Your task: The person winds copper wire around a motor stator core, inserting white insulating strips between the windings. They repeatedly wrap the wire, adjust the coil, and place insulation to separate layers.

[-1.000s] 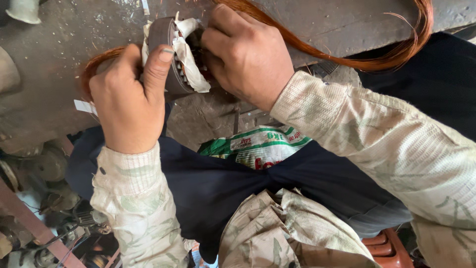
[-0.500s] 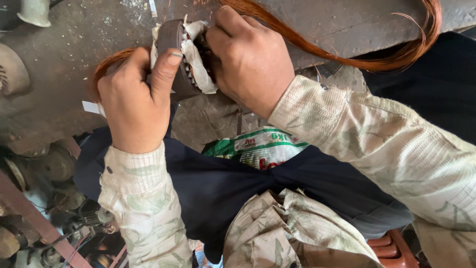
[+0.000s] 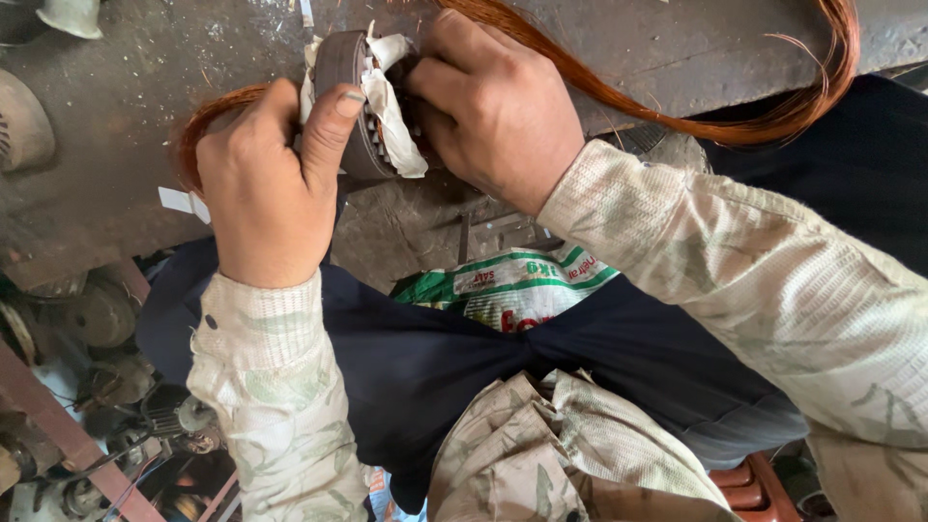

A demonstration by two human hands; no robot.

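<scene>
My left hand [image 3: 266, 188] grips a round dark metal motor core [image 3: 350, 106] on edge, thumb laid across its rim. Strips of white insulating paper [image 3: 391, 101] stick out of its slots. My right hand [image 3: 498, 111] presses against the core's other face, fingers curled into it. A bundle of copper-coloured wire [image 3: 677, 106] runs from behind my right hand, loops to the upper right and back. Another loop of the same wire [image 3: 198, 130] shows behind my left hand. Both hands rest at the edge of a dirty grey workbench [image 3: 145, 87].
A green and white printed sack [image 3: 512, 290] lies below the bench between my knees. Metal motor housings [image 3: 19, 121] sit at the bench's left; more rusty motor parts [image 3: 97, 319] and a red bar [image 3: 68, 435] lie on the floor at lower left. A red stool [image 3: 749, 488] shows at bottom right.
The view has drifted slightly. Both hands stay on the core, with my left thumb shifted a little along its rim.
</scene>
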